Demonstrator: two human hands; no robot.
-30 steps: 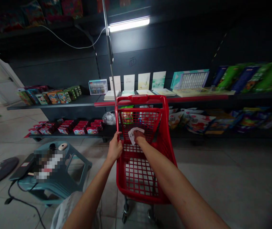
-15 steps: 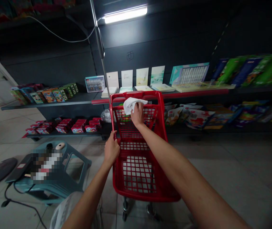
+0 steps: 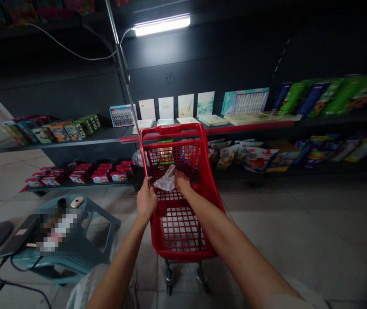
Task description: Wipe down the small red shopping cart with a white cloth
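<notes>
At the back of a red plastic shopping cart (image 3: 170, 128), the left hand (image 3: 146, 201) is clenching the side rim (image 3: 144, 159), bracing the cart, while the right hand (image 3: 181, 181) is gripping a white cloth (image 3: 165, 180) against the mesh wall (image 3: 173, 156) inside.

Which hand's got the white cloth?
The right hand holds the white cloth against the mesh of the red shopping cart. The left hand only grips the cart's side rim.

I'm looking down into a red plastic shopping cart (image 3: 170, 129) with grid-mesh walls, upright on casters. I have the left hand (image 3: 146, 199) gripping its left rim, and the right hand (image 3: 182, 180) pressing a crumpled white cloth (image 3: 165, 179) against the far inner mesh.
</notes>
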